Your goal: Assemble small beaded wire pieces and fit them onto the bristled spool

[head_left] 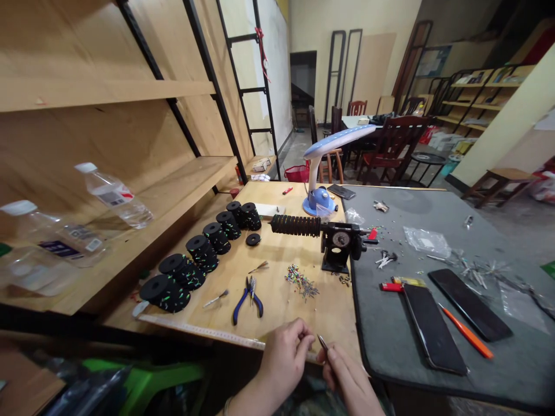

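Note:
Both hands meet at the near edge of a wooden board (281, 271). My left hand (284, 355) is curled, its thumb and forefinger pinched together on something too small to make out. My right hand (347, 375) is closed on a thin dark metal tool (323, 342) whose tip points up toward the left fingers. Just beyond them lie blue-handled pliers (248, 297) and a heap of small coloured pieces (300, 280). A black winding device (340, 245) carrying a long dark coil (295, 225) stands further back.
Several black spools (197, 263) with green flecks line the board's left side. Plastic bottles (115, 195) lie on the wooden shelf. On the grey table (416, 358) are two phones (433, 326), an orange pen (466, 331), a red lighter (390, 286) and plastic bags. A blue desk lamp (321, 199) stands behind.

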